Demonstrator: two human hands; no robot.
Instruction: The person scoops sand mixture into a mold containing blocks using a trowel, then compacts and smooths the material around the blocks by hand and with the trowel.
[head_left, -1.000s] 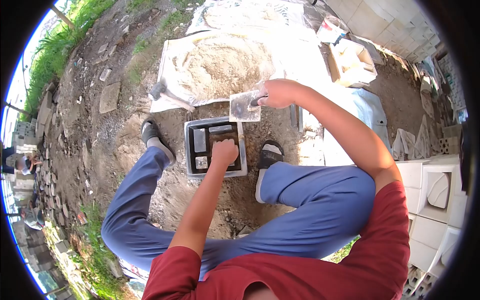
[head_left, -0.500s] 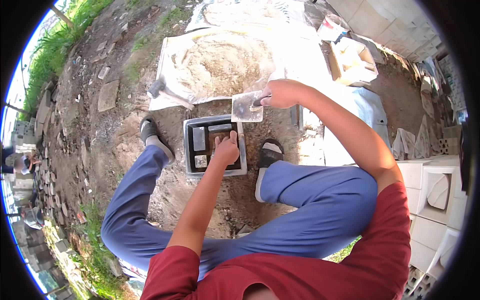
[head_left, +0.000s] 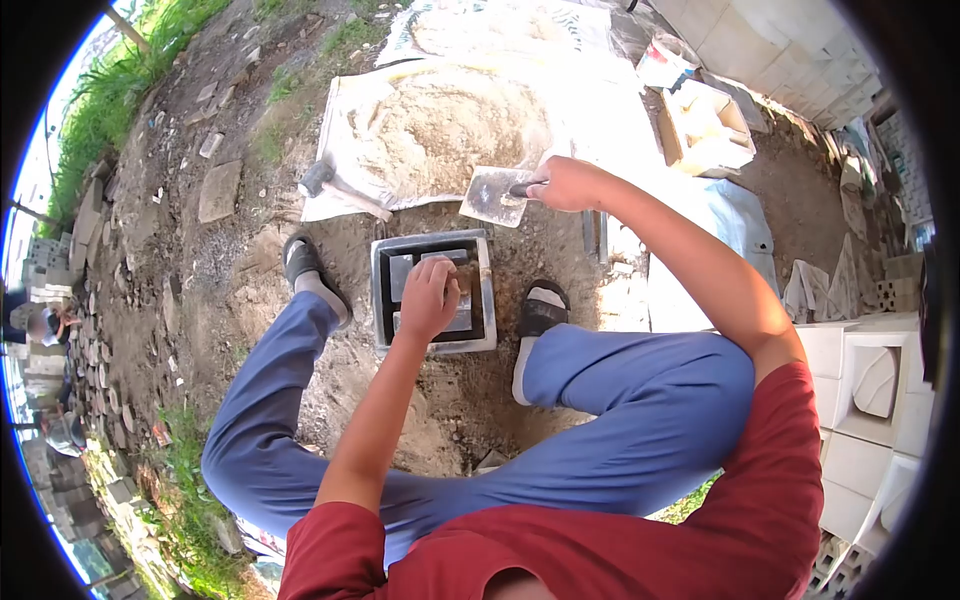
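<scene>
A square grey mould (head_left: 375, 295) stands on the ground between my feet, with dark rectangular blocks (head_left: 400, 272) set inside its frame. My left hand (head_left: 430, 293) is over the middle of the mould, fingers bent down and held together among the blocks; whatever lies under the fingertips is hidden. My right hand (head_left: 568, 186) grips the handle of a flat, square-bladed trowel (head_left: 490, 196). The blade is held just beyond the mould's far edge, near the sheet of powder.
Pale powdery mix (head_left: 450, 125) is heaped on a white sheet beyond the mould. A mallet (head_left: 318, 178) rests at the sheet's near left corner. To the right are a bucket (head_left: 664, 64) and a cream-coloured box (head_left: 703, 125). At far left, a person (head_left: 50, 325) is partly visible.
My left hand has shifted left and slightly up within the mould, and its fingers now cover the middle. The trowel has drawn back from the mould's far right corner and turned a little.
</scene>
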